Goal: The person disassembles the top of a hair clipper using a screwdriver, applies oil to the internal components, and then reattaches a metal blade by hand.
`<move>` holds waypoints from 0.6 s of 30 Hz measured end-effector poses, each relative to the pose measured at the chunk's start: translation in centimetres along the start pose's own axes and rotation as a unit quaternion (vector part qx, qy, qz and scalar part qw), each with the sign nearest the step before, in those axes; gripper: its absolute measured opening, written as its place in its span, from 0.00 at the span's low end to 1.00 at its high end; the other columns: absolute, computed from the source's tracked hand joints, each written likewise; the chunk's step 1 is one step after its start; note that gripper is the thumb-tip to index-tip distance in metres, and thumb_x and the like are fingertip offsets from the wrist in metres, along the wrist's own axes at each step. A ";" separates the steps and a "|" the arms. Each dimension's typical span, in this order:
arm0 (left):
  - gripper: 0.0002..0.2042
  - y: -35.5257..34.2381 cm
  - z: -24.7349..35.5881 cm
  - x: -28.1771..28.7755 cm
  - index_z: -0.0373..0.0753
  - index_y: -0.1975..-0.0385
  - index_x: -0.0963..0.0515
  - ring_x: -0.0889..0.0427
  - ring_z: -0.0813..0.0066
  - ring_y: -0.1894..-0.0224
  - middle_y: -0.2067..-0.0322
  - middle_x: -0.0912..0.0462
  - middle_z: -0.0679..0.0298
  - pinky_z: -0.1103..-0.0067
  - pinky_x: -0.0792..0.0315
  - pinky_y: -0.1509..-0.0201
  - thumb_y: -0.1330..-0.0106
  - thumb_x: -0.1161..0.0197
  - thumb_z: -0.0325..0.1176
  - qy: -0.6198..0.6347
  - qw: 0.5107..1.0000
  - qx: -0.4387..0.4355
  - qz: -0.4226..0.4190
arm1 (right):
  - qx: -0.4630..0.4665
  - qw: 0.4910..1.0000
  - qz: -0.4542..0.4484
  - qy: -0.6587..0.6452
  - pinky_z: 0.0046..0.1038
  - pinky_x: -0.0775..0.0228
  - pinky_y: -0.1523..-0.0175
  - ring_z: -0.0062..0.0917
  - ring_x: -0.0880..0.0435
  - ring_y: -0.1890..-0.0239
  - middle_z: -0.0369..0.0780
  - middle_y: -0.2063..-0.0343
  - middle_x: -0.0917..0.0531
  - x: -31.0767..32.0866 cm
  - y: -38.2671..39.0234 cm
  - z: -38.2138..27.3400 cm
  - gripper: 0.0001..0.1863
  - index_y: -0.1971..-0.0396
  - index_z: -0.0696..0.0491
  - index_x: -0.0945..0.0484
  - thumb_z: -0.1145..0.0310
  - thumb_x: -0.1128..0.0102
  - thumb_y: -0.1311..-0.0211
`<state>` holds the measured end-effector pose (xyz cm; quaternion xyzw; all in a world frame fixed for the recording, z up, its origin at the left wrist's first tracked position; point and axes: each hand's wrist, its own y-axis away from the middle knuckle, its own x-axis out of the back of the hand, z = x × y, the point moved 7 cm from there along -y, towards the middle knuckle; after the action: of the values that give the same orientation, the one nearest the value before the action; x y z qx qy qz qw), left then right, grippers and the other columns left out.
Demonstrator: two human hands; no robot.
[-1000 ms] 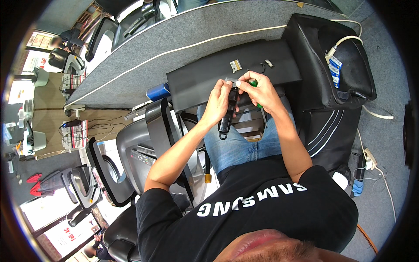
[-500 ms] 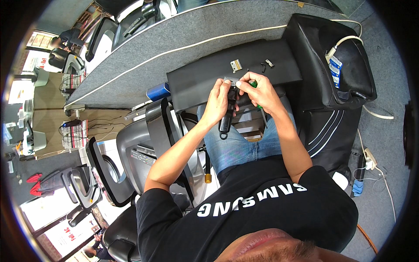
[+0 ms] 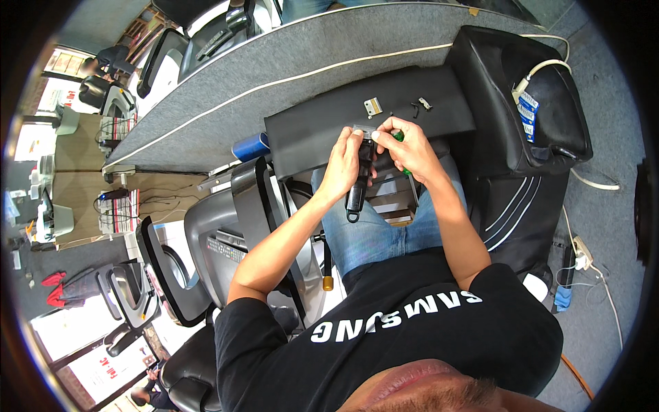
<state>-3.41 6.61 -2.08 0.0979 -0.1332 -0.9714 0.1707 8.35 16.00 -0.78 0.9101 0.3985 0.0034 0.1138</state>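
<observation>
A black hair clipper (image 3: 357, 184) is gripped by my left hand (image 3: 342, 163), its looped tail end pointing toward me. At its far end is a metal blade (image 3: 364, 130), with my left thumb and fingers around it. My right hand (image 3: 413, 152) is closed around a green-handled screwdriver (image 3: 398, 135), and its thumb and forefinger pinch at the blade's right edge. On the black padded seat beyond lie a loose metal blade plate (image 3: 372, 106), a small black part (image 3: 414, 109) and a small light-coloured part (image 3: 425, 104).
A black armchair section (image 3: 473, 89) at the right holds blue sachets (image 3: 526, 113) and a white cable plug. Left of the seat lies a blue box (image 3: 250, 147). A black salon chair (image 3: 199, 226) with a remote control stands at my left. A grey partition (image 3: 295, 62) runs behind.
Both hands stay at the clipper's blade end with almost the same grip. The screwdriver's shaft, seen below my right hand before, now shows less. The view has shifted slightly.
</observation>
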 end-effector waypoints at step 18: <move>0.20 0.1 0.0 0.0 0.36 0.57 0.30 0.18 0.72 0.80 0.72 0.21 0.59 0.77 0.22 0.83 0.18 0.58 0.49 0.017 1.000 -0.006 -0.002 | 0.002 1.000 -0.008 0.000 0.17 0.44 0.84 0.09 0.31 0.86 0.36 0.75 0.17 -0.1 -0.1 -0.1 0.11 0.60 0.58 0.19 0.65 0.34 0.27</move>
<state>-3.40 6.52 -2.07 0.1133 -0.1247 -0.9707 0.1711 8.25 16.00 -0.71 0.9071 0.4056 0.0015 0.1124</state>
